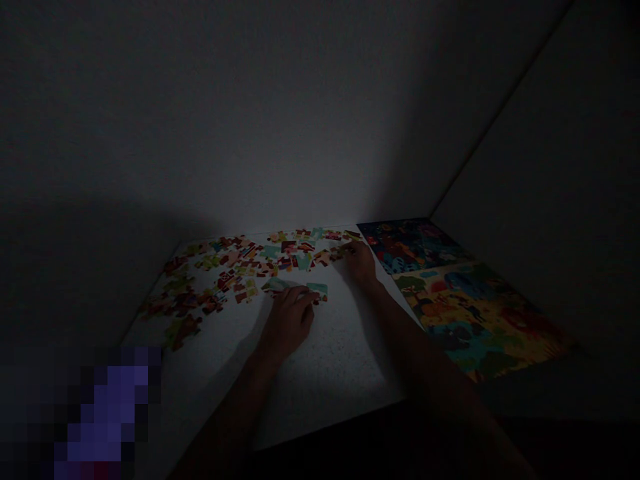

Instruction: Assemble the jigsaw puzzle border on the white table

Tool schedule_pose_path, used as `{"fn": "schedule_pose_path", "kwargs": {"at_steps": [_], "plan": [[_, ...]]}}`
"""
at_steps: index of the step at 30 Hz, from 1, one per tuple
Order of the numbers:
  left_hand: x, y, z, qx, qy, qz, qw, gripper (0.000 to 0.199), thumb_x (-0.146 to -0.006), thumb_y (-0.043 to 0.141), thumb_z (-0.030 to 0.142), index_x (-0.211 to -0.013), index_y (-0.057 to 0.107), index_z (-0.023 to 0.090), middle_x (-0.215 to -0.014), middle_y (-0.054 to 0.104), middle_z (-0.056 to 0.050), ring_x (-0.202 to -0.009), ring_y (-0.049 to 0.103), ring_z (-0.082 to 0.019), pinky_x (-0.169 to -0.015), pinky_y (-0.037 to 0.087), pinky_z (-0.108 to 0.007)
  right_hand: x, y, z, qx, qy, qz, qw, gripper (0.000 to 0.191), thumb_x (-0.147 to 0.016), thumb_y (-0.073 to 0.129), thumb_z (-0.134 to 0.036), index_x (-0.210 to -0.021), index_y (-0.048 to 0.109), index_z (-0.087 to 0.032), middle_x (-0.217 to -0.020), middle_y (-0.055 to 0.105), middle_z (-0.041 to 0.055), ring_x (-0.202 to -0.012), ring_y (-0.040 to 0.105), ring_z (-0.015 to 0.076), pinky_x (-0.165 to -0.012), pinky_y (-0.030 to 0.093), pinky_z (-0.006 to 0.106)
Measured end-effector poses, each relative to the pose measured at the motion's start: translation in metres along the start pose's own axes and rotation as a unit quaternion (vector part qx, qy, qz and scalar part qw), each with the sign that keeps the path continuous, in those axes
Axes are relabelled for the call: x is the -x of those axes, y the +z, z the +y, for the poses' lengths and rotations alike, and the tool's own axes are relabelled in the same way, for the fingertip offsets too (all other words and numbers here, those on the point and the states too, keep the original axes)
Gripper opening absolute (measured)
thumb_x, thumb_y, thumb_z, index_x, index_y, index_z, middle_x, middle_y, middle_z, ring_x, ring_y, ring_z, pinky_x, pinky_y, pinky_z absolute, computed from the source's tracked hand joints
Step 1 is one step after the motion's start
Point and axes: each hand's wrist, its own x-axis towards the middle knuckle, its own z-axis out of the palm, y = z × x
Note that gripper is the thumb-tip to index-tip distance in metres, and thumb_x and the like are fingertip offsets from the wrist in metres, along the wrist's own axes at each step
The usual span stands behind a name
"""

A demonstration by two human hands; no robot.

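Left and right grips work among jigsaw pieces (pixel 235 267) on a white table (pixel 325 360)

Left grip (pixel 287 321) curves narrowly over pieces just ahead; right grip (pixel 360 261) touches the scatter's edge (too dark to tell if either holds one), with printed picture panels (pixel 475 313) beyond it.

Left hand (pixel 289 323) covers part of a pale jigsaw piece (pixel 276 285) near the worktop's middle, right hand (pixel 360 261) hides whatever lies under its fingertips; whether either holds a piece cannot be told. Left forearm (pixel 233 420) and right forearm (pixel 440 393) run off the bottom edge. Scattered jigsaw pieces (pixel 240 263) are too small and dim to read; a pixelated purple blur (pixel 103 413) masks the view's lower-left corner
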Motion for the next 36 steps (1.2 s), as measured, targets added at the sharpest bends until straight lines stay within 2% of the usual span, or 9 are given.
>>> {"fn": "schedule_pose_path", "kwargs": {"at_steps": [5,9,14,21,26,29,33,36], "plan": [[-0.003,-0.001,-0.008,-0.047,-0.077,0.046,0.995,0.039,-0.086,0.045,0.008,-0.113,0.068,0.024,-0.118,0.065,-0.007,-0.113,0.057,-0.026,-0.103,0.044,-0.048,0.002,0.001,-0.002,0.031,-0.031,-0.028,0.999,0.024,-0.083,0.053,-0.012,-0.095,0.074,-0.018,-0.107,0.069,0.0115,-0.107,0.060,0.0265,-0.100,0.042,0.040],[-0.004,-0.008,-0.016,-0.085,-0.138,0.082,0.983,0.040,-0.084,0.047,0.009,-0.115,0.067,0.024,-0.122,0.063,-0.009,-0.116,0.056,-0.029,-0.103,0.044,-0.049,0.009,-0.001,-0.014,0.026,-0.087,-0.061,0.994,0.023,-0.085,0.056,-0.017,-0.099,0.074,-0.019,-0.107,0.069,0.0115,-0.105,0.060,0.0267,-0.098,0.043,0.041],[-0.001,-0.018,-0.025,-0.123,-0.198,0.089,0.968,0.046,-0.082,0.045,0.005,-0.120,0.063,0.020,-0.117,0.065,-0.012,-0.113,0.057,-0.032,-0.101,0.044,-0.053,0.024,-0.004,-0.032,-0.046,-0.186,-0.158,0.969,0.019,-0.085,0.056,-0.015,-0.091,0.073,-0.021,-0.101,0.072,0.0060,-0.100,0.061,0.0220,-0.094,0.045,0.036],[0.000,-0.015,-0.028,-0.137,-0.212,0.062,0.966,0.050,-0.079,0.046,0.004,-0.123,0.060,0.024,-0.112,0.066,-0.011,-0.110,0.058,-0.032,-0.095,0.046,-0.051,0.033,-0.002,-0.033,-0.071,-0.165,-0.234,0.955,0.017,-0.075,0.060,-0.013,-0.085,0.072,-0.021,-0.093,0.071,0.0036,-0.088,0.065,0.0202,-0.082,0.048,0.031],[-0.001,-0.015,-0.026,-0.145,-0.213,0.059,0.964,0.047,-0.079,0.045,0.002,-0.117,0.063,0.024,-0.111,0.065,-0.011,-0.110,0.058,-0.031,-0.093,0.046,-0.050,0.032,-0.003,-0.032,-0.096,-0.142,-0.213,0.962,0.021,-0.074,0.055,-0.010,-0.080,0.071,-0.020,-0.099,0.072,0.0045,-0.090,0.065,0.0202,-0.085,0.048,0.031],[-0.001,-0.016,-0.026,-0.140,-0.206,0.061,0.967,0.044,-0.080,0.046,0.003,-0.114,0.065,0.024,-0.112,0.064,-0.011,-0.111,0.056,-0.031,-0.092,0.047,-0.049,0.031,-0.005,-0.032,-0.095,-0.135,-0.212,0.963,0.021,-0.074,0.055,-0.010,-0.083,0.071,-0.020,-0.098,0.072,0.0040,-0.086,0.065,0.0191,-0.081,0.049,0.030],[-0.003,-0.016,-0.025,-0.132,-0.216,0.055,0.966,0.037,-0.083,0.047,0.008,-0.111,0.066,0.024,-0.112,0.063,-0.011,-0.110,0.056,-0.032,-0.094,0.045,-0.051,0.032,-0.008,-0.034,-0.068,-0.175,-0.252,0.949,0.017,-0.074,0.061,-0.011,-0.084,0.072,-0.019,-0.100,0.070,0.0048,-0.090,0.064,0.0195,-0.082,0.047,0.030],[-0.005,-0.016,-0.024,-0.128,-0.219,0.044,0.966,0.031,-0.086,0.050,0.014,-0.110,0.066,0.022,-0.115,0.063,-0.013,-0.113,0.055,-0.033,-0.097,0.044,-0.053,0.033,-0.013,-0.037,-0.049,-0.191,-0.293,0.936,0.012,-0.076,0.072,-0.024,-0.088,0.072,-0.022,-0.100,0.069,0.0040,-0.090,0.062,0.0198,-0.083,0.046,0.031]]}}
